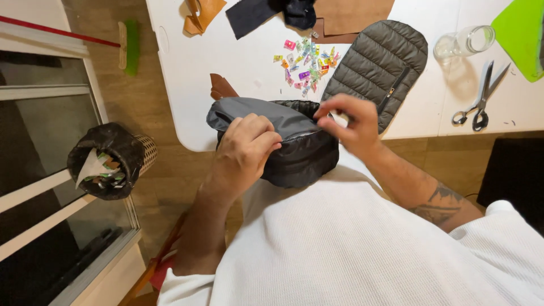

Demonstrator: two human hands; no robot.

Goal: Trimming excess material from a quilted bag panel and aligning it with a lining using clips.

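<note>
A dark grey fabric bag body [300,153] rests against my torso at the white table's [187,68] near edge. My left hand [246,150] is closed on its smooth grey lining at the left rim. My right hand [351,122] pinches the rim on the right side. A quilted grey oval panel with a zipper [379,62] lies on the table just beyond the bag. A pile of small colourful sewing clips [306,65] sits behind the bag.
Scissors [480,99] and a clear glass jar [464,41] lie at the right, beside a green mat [524,34]. Brown leather pieces [201,14] and dark cloth [266,12] lie at the far edge. A lined waste basket [110,161] stands on the floor at left, with a broom [127,45] farther back.
</note>
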